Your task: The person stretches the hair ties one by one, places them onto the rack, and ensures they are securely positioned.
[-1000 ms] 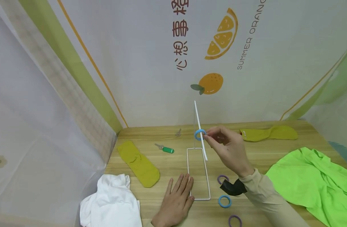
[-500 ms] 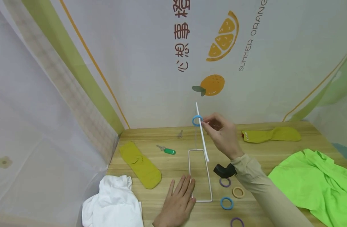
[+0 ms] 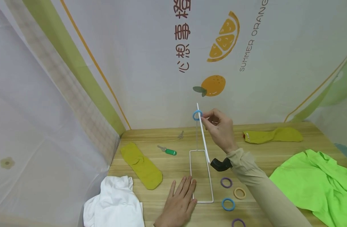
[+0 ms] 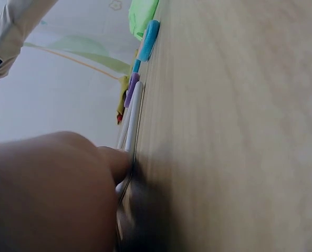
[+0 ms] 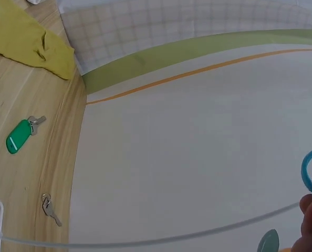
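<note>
Right hand (image 3: 220, 129): one blue ring (image 3: 197, 115) is pinched at the rod (image 3: 203, 132).
Left hand (image 3: 180, 201): fingers flat, the wire base (image 3: 210, 186) is pressed.
Loose rings beside it: four are counted on the counter (image 3: 173, 167).
Yellow socks: two.

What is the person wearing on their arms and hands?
Both hands are bare, no gloves. The right arm wears a long beige sleeve reaching the wrist, with a small black device strapped just by the cuff. The left hand shows no sleeve in the head view.

A matt wood-grain table (image 3: 275, 151) bears a smooth white wire stand (image 3: 201, 176) and soft green cloth (image 3: 312, 179).
</note>
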Tool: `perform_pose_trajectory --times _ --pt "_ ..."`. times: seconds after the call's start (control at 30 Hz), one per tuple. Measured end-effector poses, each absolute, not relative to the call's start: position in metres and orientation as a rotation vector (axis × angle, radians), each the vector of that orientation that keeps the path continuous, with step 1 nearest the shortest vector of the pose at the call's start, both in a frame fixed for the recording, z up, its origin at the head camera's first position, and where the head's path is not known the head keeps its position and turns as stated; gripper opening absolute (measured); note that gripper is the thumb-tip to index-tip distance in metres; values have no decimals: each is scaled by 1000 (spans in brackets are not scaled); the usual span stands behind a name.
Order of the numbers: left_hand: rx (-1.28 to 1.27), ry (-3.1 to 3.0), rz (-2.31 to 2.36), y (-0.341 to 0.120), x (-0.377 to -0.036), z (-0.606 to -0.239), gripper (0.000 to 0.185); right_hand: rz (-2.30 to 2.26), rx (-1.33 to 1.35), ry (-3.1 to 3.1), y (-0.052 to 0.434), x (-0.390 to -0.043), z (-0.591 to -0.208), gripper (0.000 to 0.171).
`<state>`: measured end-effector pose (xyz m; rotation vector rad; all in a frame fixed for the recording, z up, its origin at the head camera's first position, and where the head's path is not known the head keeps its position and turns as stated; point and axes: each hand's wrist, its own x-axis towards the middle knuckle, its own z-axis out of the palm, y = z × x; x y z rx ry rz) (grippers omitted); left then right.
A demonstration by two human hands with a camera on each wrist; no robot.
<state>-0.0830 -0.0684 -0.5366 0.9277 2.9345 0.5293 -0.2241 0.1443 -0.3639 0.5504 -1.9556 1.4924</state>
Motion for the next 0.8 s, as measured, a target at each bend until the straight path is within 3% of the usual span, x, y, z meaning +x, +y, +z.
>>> perform_pose_trajectory --times 0.27,0.57,0.8 --pt "966 3000 471 -66 -82 -535 56 1488 514 -2034 171 -202 -381 5" --pt "946 3019 469 -68 -82 -537 57 962 574 -2874 233 -153 -450 10" --pt "918 2959 518 -66 -82 -535 57 937 510 -3068 242 -137 -489 11"
